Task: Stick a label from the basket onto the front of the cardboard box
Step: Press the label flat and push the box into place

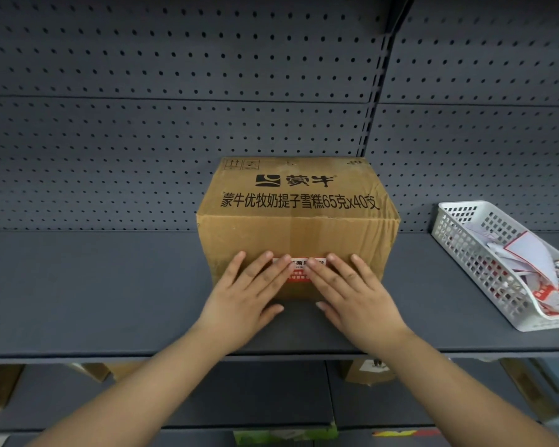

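Label (299, 269), red and white, was pressed flat on the cardboard box (297, 221) front by left hand (249, 291) and right hand (352, 291), fingers spread, nothing gripped; basket (459, 233) stood on the shelf (94, 285).

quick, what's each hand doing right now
Left hand: open, fingers flat, pressing the label against the front of the cardboard box.
Right hand: open, fingers flat on the same label, holding nothing.
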A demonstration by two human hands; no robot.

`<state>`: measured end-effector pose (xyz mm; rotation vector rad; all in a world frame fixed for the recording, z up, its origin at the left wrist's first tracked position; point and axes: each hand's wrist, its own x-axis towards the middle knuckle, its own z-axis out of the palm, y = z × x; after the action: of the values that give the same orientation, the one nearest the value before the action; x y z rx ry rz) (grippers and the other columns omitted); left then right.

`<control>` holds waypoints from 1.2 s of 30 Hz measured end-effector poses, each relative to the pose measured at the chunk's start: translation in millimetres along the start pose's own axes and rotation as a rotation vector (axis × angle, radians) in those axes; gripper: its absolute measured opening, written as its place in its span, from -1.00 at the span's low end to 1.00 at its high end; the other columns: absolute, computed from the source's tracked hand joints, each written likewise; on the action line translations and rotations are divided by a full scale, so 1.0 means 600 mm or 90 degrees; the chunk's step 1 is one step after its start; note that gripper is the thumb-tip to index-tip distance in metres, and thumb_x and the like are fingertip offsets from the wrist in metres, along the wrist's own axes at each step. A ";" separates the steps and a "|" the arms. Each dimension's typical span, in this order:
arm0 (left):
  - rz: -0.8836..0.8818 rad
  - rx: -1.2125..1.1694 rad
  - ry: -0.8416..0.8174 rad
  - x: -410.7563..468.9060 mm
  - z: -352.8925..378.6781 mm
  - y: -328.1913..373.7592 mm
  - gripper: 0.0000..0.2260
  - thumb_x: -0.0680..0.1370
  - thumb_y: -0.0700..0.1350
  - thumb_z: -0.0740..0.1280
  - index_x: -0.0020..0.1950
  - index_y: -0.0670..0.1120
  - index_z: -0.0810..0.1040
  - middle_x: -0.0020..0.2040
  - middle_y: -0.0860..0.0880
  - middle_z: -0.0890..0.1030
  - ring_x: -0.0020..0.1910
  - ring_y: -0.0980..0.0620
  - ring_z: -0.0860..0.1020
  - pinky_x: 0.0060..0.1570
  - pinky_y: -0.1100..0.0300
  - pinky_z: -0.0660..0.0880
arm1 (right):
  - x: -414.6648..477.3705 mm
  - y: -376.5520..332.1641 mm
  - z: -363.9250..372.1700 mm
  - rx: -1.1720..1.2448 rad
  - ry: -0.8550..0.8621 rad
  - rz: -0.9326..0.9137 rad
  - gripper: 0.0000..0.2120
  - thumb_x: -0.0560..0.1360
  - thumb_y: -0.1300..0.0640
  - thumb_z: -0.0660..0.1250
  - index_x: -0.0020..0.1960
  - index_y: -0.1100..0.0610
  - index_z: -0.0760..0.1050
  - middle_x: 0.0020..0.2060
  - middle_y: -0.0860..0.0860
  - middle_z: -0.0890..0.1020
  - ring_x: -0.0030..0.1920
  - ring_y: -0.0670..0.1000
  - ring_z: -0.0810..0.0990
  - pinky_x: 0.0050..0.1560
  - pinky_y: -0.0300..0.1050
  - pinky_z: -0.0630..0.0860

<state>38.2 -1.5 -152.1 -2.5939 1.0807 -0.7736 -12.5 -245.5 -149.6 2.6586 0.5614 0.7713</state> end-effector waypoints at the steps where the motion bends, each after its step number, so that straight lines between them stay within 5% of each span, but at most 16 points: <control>1: 0.005 0.013 -0.005 -0.004 0.005 -0.011 -0.37 0.57 0.18 0.05 0.55 -0.06 -0.02 0.58 -0.01 -0.09 0.52 -0.05 -0.07 0.46 -0.13 -0.18 | -0.003 0.012 0.002 -0.022 -0.001 -0.004 -0.41 0.55 -0.10 0.13 0.52 0.04 0.09 0.49 -0.06 0.16 0.48 0.03 0.12 0.45 0.11 0.07; 7: -0.016 0.003 -0.012 -0.037 -0.016 -0.036 -0.41 0.57 0.20 0.04 0.53 -0.06 0.11 0.53 0.00 0.17 0.50 -0.05 0.08 0.45 -0.19 -0.07 | -0.041 0.048 -0.005 -0.038 0.011 0.033 -0.42 0.56 -0.10 0.15 0.52 0.03 0.10 0.47 -0.07 0.25 0.49 0.03 0.11 0.46 0.17 0.09; 12: 0.013 -0.068 -0.029 -0.016 -0.035 0.018 -0.36 0.57 0.24 -0.02 0.54 -0.08 -0.03 0.59 -0.02 -0.06 0.53 -0.04 -0.09 0.44 -0.19 -0.24 | -0.022 0.003 -0.011 -0.026 -0.001 -0.025 -0.41 0.56 -0.11 0.10 0.52 0.06 0.08 0.49 -0.03 0.18 0.50 0.04 0.08 0.46 0.20 0.02; 21: 0.040 -0.005 -0.110 -0.052 -0.017 -0.053 -0.39 0.56 0.24 -0.02 0.53 -0.05 0.10 0.53 0.03 0.15 0.53 0.00 -0.04 0.46 -0.16 -0.14 | -0.039 0.093 -0.021 -0.135 -0.028 -0.051 -0.42 0.56 -0.11 0.12 0.52 0.00 0.08 0.48 -0.12 0.20 0.47 0.02 0.15 0.47 0.18 0.01; 24: 0.048 -0.052 -0.078 -0.054 -0.028 -0.037 -0.38 0.56 0.25 -0.02 0.52 -0.08 0.14 0.53 -0.01 0.16 0.52 -0.02 -0.08 0.45 -0.19 -0.16 | -0.035 0.052 -0.018 -0.100 0.005 -0.056 -0.41 0.55 -0.11 0.12 0.52 0.03 0.10 0.48 -0.07 0.22 0.47 0.04 0.14 0.47 0.21 -0.01; 29: 0.103 -0.058 -0.094 -0.013 -0.023 0.000 -0.39 0.57 0.24 -0.03 0.52 -0.08 0.10 0.54 -0.02 0.11 0.52 -0.02 -0.08 0.45 -0.14 -0.21 | -0.008 -0.005 0.009 -0.146 -0.088 -0.113 -0.42 0.57 -0.10 0.00 0.53 0.06 0.02 0.52 -0.07 0.15 0.52 0.04 0.00 0.48 0.14 -0.12; 36: 0.086 -0.086 -0.137 -0.052 -0.015 -0.053 -0.43 0.58 0.23 -0.04 0.52 -0.03 0.12 0.52 0.06 0.18 0.50 0.03 0.02 0.45 -0.09 -0.12 | -0.049 0.066 -0.011 -0.089 -0.108 -0.068 -0.48 0.58 -0.07 0.05 0.51 0.04 0.14 0.45 -0.10 0.33 0.49 0.01 0.11 0.47 0.16 0.00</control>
<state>33.7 43.2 -143.8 -2.6047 1.2630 -0.3923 -28.0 -291.9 -141.8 2.5127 0.5764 0.5274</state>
